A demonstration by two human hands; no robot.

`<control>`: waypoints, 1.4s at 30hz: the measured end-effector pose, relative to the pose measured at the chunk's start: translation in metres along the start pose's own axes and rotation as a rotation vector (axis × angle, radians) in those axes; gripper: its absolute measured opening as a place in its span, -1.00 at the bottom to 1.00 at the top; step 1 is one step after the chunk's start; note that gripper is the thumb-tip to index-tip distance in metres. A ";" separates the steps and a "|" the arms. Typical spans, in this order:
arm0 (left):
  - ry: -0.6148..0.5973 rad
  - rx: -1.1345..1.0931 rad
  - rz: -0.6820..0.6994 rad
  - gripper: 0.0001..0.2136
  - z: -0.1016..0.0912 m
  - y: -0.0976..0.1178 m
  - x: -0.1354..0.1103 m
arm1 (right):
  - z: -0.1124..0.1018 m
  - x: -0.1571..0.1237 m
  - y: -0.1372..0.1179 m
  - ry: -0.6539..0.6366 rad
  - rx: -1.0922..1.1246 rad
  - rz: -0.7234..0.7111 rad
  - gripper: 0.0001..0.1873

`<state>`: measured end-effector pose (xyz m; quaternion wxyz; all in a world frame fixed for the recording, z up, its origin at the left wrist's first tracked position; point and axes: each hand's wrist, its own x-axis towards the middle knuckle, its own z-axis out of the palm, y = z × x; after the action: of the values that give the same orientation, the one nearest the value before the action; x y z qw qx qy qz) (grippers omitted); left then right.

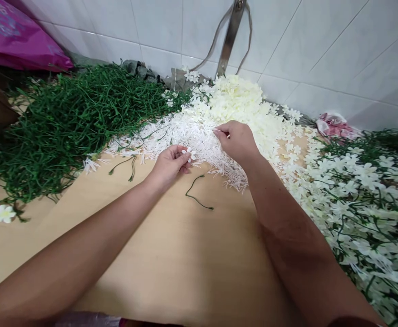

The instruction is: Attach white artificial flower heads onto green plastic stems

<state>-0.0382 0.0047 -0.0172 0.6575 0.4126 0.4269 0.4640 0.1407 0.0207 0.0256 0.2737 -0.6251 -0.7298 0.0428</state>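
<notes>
Tan tabletop [171, 254], left hand [169, 164] pinching white flower [189, 154], right hand [238, 141] pinched on white stamen pile [192, 134], green stems [66, 118] beside

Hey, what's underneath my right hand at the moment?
A heap of thin white stamen sprigs lies under the right hand, which pinches into it. The wooden tabletop below that heap is covered, so anything else beneath cannot be seen.

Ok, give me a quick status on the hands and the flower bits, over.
Left hand holding small white flower. Right hand pinched on white stamen pile. Loose green stem on table between arms, clear of both hands.
</notes>
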 end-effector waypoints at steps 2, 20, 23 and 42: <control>0.010 -0.014 0.002 -0.88 0.000 0.000 0.000 | -0.003 -0.003 -0.008 -0.068 0.075 -0.056 -0.80; 0.085 0.065 -0.009 -0.82 0.000 0.002 0.002 | 0.036 -0.021 -0.034 -0.132 -0.196 -0.210 -0.76; 0.070 0.119 0.015 -0.83 -0.002 -0.001 0.004 | 0.039 -0.023 -0.035 -0.125 -0.267 -0.245 -0.73; 0.026 0.168 0.099 -0.91 -0.017 0.006 0.006 | 0.038 -0.017 -0.023 -0.173 0.257 -0.190 -0.73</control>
<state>-0.0542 0.0143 -0.0174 0.5912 0.4808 0.4518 0.4639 0.1043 0.0105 -0.0032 0.2904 -0.5072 -0.7949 0.1632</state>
